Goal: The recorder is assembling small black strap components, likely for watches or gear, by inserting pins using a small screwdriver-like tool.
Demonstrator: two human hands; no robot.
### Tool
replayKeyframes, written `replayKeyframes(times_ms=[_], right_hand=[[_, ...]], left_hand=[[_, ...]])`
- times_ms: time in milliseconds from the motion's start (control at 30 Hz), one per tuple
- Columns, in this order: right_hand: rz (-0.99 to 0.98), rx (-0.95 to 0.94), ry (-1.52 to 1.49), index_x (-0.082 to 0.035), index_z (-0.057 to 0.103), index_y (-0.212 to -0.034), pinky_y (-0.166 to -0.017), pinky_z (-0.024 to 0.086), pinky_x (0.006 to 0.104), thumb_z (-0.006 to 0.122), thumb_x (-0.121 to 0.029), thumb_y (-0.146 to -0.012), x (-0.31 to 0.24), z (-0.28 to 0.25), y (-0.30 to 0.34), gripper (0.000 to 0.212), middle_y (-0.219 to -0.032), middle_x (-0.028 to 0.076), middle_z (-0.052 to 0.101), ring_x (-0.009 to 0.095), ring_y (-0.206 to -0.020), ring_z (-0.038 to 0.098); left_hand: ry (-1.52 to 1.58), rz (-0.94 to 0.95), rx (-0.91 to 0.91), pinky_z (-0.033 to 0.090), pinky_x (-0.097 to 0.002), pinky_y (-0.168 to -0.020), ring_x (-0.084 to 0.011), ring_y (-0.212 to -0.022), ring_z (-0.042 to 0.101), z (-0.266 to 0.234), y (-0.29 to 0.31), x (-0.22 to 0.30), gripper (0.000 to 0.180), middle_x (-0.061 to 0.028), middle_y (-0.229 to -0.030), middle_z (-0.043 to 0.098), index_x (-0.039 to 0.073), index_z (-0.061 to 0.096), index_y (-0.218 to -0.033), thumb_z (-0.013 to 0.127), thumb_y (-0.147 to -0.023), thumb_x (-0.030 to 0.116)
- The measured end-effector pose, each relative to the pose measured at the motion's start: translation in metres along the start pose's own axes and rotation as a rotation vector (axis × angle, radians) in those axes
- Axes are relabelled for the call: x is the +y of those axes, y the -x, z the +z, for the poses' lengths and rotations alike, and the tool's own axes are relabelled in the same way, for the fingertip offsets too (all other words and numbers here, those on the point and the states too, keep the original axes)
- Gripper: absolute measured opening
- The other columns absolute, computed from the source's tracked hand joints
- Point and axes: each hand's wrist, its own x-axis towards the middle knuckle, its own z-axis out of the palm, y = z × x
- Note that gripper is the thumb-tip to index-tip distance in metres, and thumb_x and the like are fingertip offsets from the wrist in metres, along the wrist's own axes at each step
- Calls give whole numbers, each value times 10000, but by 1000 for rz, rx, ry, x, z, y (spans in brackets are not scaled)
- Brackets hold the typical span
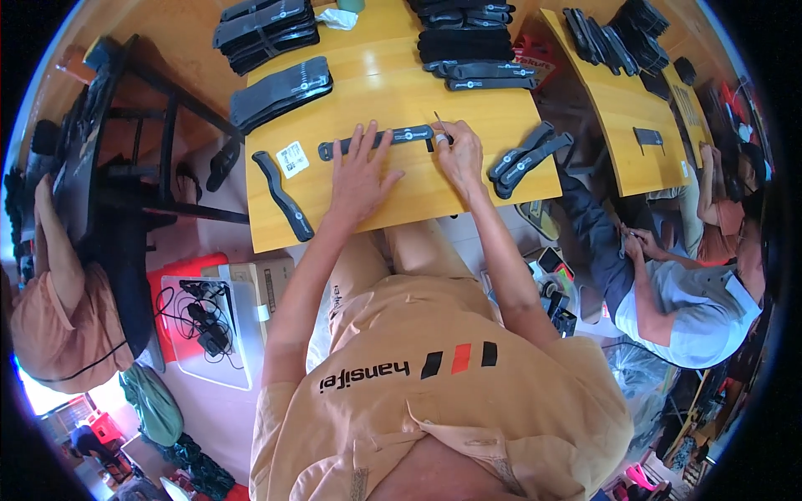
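Note:
A black strap (412, 135) with pale printing lies across the yellow table (384, 192) in front of me. My left hand (361, 171) presses flat over its middle with fingers spread. At the strap's right end, my right hand (459, 153) is closed around a slim, dark, pointed tool (440, 123). The tool's tip points up and away from me, and its exact kind is hard to make out. Another strap (282, 196) lies slantwise by the table's left edge, next to a white printed label (291, 159). A few crossed straps (528, 160) rest to the right of my right hand.
Bundled black straps (266, 33) and a loose pile (280, 90) occupy the table's far left. More stacks (464, 46) stand at the far right. Co-workers (681, 313) sit on either side. A clear bin with cables (209, 330) stands on the floor at left.

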Motion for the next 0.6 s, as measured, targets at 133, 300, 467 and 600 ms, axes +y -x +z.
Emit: replayKeyframes(times_ms=[133, 300, 467, 600], right_hand=[[-9, -51, 59, -95, 662, -927, -669, 459, 418, 565, -76, -744, -10, -3, 1, 208, -807, 136, 545, 324, -760, 572], [-122, -139, 185, -117, 671, -926, -617, 470, 419, 576, -60, -712, -12, -3, 4, 241, -800, 112, 532, 304, -701, 578], [-108, -145, 186, -120, 679, -902, -615, 472, 415, 575, -66, -711, -4, 2, 1, 224, -801, 114, 535, 307, -697, 580], [-69, -150, 186, -120, 682, -889, -631, 471, 418, 573, -78, -713, -4, 0, -1, 211, -801, 122, 542, 311, -716, 581]], left_hand=[[-52, 36, -35, 140, -543, -1037, -287, -1309, 224, 4, -2, 1, 619, -86, -1421, 252, 199, 348, -1346, 529, -807, 444], [-92, -20, -92, 145, -535, -1041, -269, -1309, 229, 13, 5, -10, 597, -83, -1422, 250, 228, 331, -1356, 490, -829, 461], [-74, -46, -99, 160, -513, -1046, -264, -1309, 232, 11, 11, -18, 593, -82, -1430, 237, 225, 320, -1362, 477, -840, 460], [-77, -94, -59, 179, -482, -1050, -264, -1315, 223, 7, 24, -29, 603, -87, -1437, 222, 200, 315, -1365, 470, -844, 463]])
